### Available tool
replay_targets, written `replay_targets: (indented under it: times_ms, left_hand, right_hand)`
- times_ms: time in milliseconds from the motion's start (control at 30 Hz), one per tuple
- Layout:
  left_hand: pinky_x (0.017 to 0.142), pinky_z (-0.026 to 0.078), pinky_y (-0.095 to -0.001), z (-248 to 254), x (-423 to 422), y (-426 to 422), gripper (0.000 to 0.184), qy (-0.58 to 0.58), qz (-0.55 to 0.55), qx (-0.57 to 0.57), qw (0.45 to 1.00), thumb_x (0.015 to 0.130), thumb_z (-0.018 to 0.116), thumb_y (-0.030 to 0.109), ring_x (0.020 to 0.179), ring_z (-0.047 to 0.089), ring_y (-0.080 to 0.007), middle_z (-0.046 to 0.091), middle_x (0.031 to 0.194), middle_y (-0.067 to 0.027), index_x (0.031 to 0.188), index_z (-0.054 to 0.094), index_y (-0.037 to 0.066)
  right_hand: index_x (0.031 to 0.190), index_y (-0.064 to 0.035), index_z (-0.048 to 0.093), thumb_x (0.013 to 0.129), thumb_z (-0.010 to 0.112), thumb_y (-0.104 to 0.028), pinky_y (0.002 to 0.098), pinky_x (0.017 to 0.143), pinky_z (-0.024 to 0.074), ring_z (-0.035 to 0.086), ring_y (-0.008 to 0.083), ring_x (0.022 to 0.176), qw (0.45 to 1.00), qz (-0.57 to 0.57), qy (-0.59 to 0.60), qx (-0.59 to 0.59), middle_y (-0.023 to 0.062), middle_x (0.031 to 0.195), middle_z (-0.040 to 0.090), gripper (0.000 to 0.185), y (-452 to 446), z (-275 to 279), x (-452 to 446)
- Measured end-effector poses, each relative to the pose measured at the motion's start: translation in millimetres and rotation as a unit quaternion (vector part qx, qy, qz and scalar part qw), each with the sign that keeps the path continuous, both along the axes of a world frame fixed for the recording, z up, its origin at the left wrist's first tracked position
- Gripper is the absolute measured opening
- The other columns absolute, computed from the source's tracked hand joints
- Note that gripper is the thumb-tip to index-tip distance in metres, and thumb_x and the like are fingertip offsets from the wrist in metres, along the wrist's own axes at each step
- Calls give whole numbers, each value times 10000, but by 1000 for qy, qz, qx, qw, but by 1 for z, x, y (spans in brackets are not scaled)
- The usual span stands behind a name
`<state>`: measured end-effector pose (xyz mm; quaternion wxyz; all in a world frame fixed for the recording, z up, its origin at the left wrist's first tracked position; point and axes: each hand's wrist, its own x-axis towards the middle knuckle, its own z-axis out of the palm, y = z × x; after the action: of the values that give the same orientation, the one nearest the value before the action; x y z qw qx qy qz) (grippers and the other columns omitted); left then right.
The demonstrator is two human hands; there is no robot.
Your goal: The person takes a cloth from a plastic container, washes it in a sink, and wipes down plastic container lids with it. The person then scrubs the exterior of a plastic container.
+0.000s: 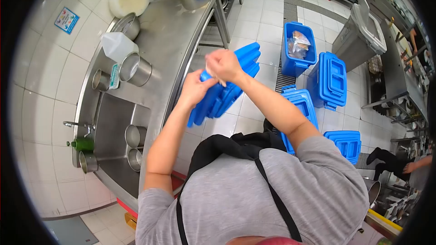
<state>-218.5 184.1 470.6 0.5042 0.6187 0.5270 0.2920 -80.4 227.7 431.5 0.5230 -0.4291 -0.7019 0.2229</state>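
In front of my body, beside the counter edge, a blue plastic bin lid (pixel 227 95) is tilted steeply; its ridged shape is partly blurred and partly covered by my hands. My left hand (pixel 194 89) is closed on the lid's upper edge, thumb on the near side. My right hand (pixel 224 66) is curled in a fist right above the same edge, close to the left thumb. A small pale piece shows under the right fingers, too blurred to name.
Left, a steel counter (pixel 170 31) carries pots, a plastic jug (pixel 119 46) and a sink (pixel 113 124). On the floor to the right stand an open blue bin (pixel 297 69) with bagged contents, lidded blue bins (pixel 330 81) and a grey bin (pixel 359 38). Another person (pixel 415 172) is at far right.
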Motion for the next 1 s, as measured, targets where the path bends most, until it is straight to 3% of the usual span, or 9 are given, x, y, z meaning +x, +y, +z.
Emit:
replay_targets:
  times_ms: [100,200,233,300,467,533,767,900,1000]
  left_hand:
    - [589,438,-227,-29,3,0,263,-58,101,165,979,654,673,149,658,544,-90,601,717,-52,836,588,-21]
    - [612,442,-230,-31,3,8,343,-138,190,161,959,685,672,133,679,540,-100,590,783,-57,967,549,-17]
    - [619,443,-229,-30,6,9,364,-180,215,154,948,694,669,131,688,539,-102,587,803,-63,1000,536,-15]
    - [668,433,-219,-31,9,12,400,-201,213,132,947,709,662,117,763,529,-106,560,889,-91,1046,495,-20]
    - [703,428,-228,-16,8,-16,376,-337,169,95,921,745,614,116,797,527,-116,544,909,-102,1058,469,-36]
    - [750,429,-253,0,-1,-38,302,-335,132,103,927,806,524,143,826,533,-141,539,936,-108,1042,470,-39]
    - [696,435,-230,-3,10,-41,304,-351,181,87,915,758,603,111,766,532,-125,551,874,-98,1004,478,-17]
    - [673,430,-216,2,17,-33,232,-338,192,78,918,750,610,96,738,531,-100,565,832,-58,929,531,-30]
    - [628,423,-197,-5,24,-33,203,-332,151,93,926,746,618,94,689,527,-84,578,807,-45,899,555,-23]
  right_hand:
    - [728,-36,580,774,447,-245,368,568,448,567,233,614,781,112,581,-200,149,692,583,251,28,-10,38]
    - [886,-11,542,795,426,-232,349,670,463,567,241,743,745,231,602,-171,174,890,562,265,-17,14,52]
    - [978,-12,525,802,442,-258,341,772,435,535,241,878,737,341,530,-243,166,1023,520,313,-35,2,51]
    - [1160,-48,441,834,398,-354,445,955,254,310,347,1175,992,85,93,-17,164,1272,340,449,-59,-27,1]
    - [1213,-119,410,852,386,-317,687,868,50,129,350,1253,905,-248,-342,48,90,1357,213,412,-56,-50,31]
    - [1189,-179,444,834,412,-298,720,833,43,185,373,1227,906,-306,-266,-119,92,1328,260,376,-36,-33,84]
    - [936,-52,537,680,555,-97,353,741,447,516,326,877,967,-244,-60,34,192,983,492,260,-45,7,50]
    - [1134,-5,450,611,538,-75,402,929,297,372,386,1095,989,17,-44,138,233,1141,404,535,-112,13,7]
    - [1071,19,464,647,667,-260,368,834,368,455,335,1009,988,-98,-23,118,203,1074,465,546,-120,28,8]
